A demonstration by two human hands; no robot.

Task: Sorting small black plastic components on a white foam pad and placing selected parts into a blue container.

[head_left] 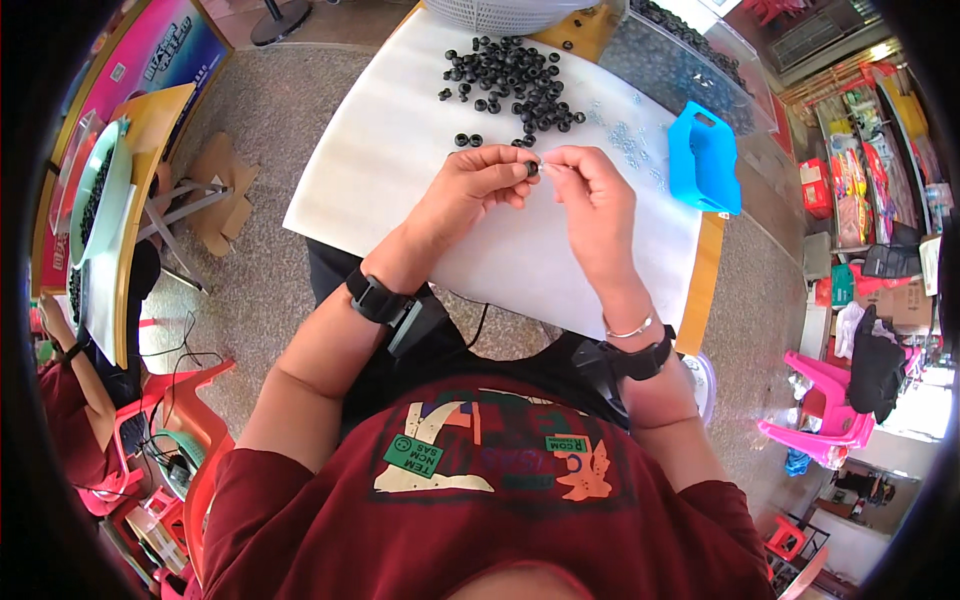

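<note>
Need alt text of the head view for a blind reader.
The left hand holds one black part; the right hand, pinched beside it, may hold something tiny. Beyond, loose black parts lie on a white tabletop, a blue tray at right.

A pile of parts (540, 98) lies on the table (380, 150) at the top middle, with bits (627, 142), then a tray (690, 165), to its right.

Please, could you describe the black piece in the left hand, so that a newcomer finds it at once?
Find the white tabletop, then its heap of black pieces. Just below the heap, the left hand, close to the right hand, holds the black piece. It alone is between fingers; its neighbours lie loose.
</note>
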